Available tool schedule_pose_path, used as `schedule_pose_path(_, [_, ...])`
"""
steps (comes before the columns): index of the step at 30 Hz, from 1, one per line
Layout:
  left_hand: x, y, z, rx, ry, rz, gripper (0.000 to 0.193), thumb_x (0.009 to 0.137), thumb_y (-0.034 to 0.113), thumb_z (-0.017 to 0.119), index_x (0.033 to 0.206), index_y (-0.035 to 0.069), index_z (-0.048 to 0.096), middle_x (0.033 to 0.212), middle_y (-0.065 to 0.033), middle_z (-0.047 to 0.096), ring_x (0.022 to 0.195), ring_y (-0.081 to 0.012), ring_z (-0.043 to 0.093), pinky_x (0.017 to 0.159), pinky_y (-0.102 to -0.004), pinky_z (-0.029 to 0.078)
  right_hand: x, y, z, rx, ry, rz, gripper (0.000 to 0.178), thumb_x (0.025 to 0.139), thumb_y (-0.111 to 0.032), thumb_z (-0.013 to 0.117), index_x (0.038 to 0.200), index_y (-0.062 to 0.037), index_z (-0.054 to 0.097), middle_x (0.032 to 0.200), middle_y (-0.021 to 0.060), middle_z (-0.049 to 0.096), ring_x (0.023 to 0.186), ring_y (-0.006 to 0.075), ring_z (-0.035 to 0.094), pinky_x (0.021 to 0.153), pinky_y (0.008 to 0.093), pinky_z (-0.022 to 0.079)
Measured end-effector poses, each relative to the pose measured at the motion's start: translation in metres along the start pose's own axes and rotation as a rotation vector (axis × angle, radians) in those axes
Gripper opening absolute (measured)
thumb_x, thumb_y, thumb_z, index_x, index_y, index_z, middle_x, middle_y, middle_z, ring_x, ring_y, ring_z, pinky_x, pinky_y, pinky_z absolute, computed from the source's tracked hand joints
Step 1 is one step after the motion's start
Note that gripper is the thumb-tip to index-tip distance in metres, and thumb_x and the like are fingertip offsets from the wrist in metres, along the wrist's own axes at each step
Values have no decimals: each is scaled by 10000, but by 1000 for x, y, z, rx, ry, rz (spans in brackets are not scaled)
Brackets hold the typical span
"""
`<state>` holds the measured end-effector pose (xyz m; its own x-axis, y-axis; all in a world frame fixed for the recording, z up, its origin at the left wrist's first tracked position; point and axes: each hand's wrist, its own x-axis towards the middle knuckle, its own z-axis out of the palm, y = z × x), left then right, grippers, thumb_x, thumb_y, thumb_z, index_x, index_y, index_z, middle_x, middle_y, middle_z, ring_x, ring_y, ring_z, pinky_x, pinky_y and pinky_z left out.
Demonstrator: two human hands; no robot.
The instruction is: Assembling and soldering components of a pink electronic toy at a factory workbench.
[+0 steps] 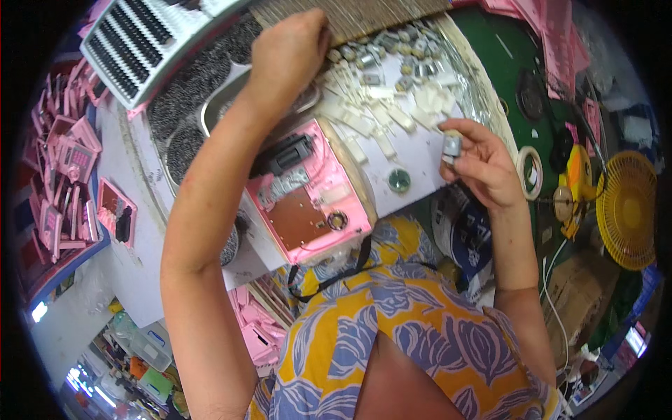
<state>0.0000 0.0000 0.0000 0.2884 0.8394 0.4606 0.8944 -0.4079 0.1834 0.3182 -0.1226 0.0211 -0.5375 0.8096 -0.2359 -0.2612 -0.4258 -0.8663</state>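
Observation:
Between the thumb and fingers of my right hand (483, 164) is a small silver motor (452, 145), held above the table's right side. My left hand (290, 59) is closed at the far side, by the edge of a brown ribbed board (371, 17). Whatever its fingers hold is hidden. In front of me lies an open pink plastic case (308, 241) with a black part, wires and a small round part inside. White plastic pieces (378, 119) are strewn beyond it, next to a heap of small motors (402, 52). A small green round item (399, 180) sits near my right hand.
Screws fill metal trays (185, 105) on the left, below a white rack with black rows (133, 42). Pink cases (70, 168) crowd a blue-edged bin at far left. A tape roll (530, 173) and a yellow fan (630, 210) stand at right.

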Motion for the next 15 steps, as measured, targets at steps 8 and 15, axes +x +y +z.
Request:
schedule_pose_path(8, [-49,45,-66,-522,211,-128,102,892,55,715,970,34,654,826,-88,714,695,-199,708,637,-299,553,-10,16,32,-857,77,17,394,852,4,670,1238,-76,682,787,2,612,680,64,559,645,236,478])
schedule_pose_path(15, [-154,87,-135,-1172,-154,-681,133,926,-43,662,1058,-49,680,936,-79,698,744,-90,650,660,-216,529,-1,26,53,-1388,21,-204,372,800,-38,660,1170,-59,692,828,116,660,710,266,649,672,362,531])
